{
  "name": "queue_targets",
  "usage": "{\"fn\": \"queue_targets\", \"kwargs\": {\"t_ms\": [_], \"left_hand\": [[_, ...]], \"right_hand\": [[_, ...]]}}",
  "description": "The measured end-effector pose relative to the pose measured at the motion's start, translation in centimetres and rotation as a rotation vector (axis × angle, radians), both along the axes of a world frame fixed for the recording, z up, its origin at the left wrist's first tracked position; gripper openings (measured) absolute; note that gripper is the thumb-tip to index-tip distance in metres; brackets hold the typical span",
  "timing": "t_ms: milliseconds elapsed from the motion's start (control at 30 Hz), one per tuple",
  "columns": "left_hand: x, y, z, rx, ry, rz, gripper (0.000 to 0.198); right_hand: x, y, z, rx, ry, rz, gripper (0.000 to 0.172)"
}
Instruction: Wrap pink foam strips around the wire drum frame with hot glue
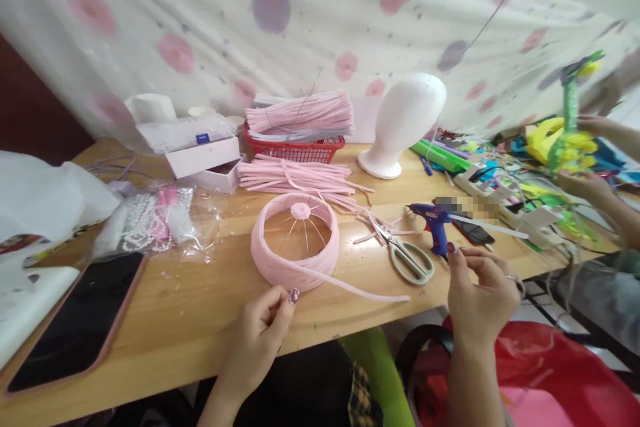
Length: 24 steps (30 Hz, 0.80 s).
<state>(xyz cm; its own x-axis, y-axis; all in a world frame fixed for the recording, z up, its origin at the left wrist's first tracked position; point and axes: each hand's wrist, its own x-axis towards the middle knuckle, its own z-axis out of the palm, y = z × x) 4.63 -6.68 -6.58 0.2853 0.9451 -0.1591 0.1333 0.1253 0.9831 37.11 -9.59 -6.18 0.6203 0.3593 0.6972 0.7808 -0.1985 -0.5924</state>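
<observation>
A round frame wrapped in pink pipe cleaners (295, 273) stands on the table, thin spokes meeting at a pink hub. One loose pink strip (367, 291) trails from it to the right. My left hand (260, 327) is closed just in front of the frame's lower edge, thumb pressed to the fingers; what they pinch, if anything, is hidden. My right hand (480, 293) is raised at the right, thumb and forefinger together beside the handle of a blue glue gun (438, 230). Nothing clear shows between them. Green-handled scissors (410, 260) lie between frame and glue gun.
Behind the frame lie bundled pink pipe cleaners (295, 175) and a red basket (295, 149). A white foam head (407, 120) stands at the back. A phone (80, 320) and bagged beads (157, 220) lie left. At right, another person's hands (590, 187) hold a green-and-yellow piece.
</observation>
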Motion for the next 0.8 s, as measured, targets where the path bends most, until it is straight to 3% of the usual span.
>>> {"fn": "queue_targets", "kwargs": {"t_ms": [133, 167, 267, 433, 600, 633, 733, 800], "left_hand": [[-0.1, 0.4, -0.5, 0.071, 0.049, -0.096, 0.045], [-0.2, 0.6, -0.7, 0.09, 0.06, -0.118, 0.045], [-0.2, 0.8, -1.0, 0.131, 0.101, -0.162, 0.045], [0.0, 0.7, -1.2, 0.147, 0.142, -0.168, 0.043], [0.1, 0.6, -0.8, 0.168, 0.186, -0.202, 0.041], [0.1, 0.6, -0.7, 0.172, 0.193, -0.21, 0.04], [0.1, 0.7, -0.3, 0.182, 0.194, -0.225, 0.04], [0.1, 0.8, -0.2, 0.188, 0.183, -0.217, 0.041]], "right_hand": [[3.9, 2.4, 0.2, -0.173, 0.239, -0.029, 0.07], [4.8, 3.2, 0.5, -0.224, 0.252, -0.011, 0.069], [6.2, 5.6, 1.4, -0.368, 0.276, 0.073, 0.047], [5.8, 7.5, 2.8, -0.448, 0.289, 0.151, 0.03], [3.0, 5.0, 5.7, -0.435, 0.275, 0.223, 0.046], [1.9, 4.2, 6.5, -0.427, 0.265, 0.275, 0.048], [-2.5, 2.3, 8.8, -0.368, 0.139, 0.667, 0.047], [-5.5, 1.9, 9.6, -0.426, -0.041, 0.93, 0.045]]}}
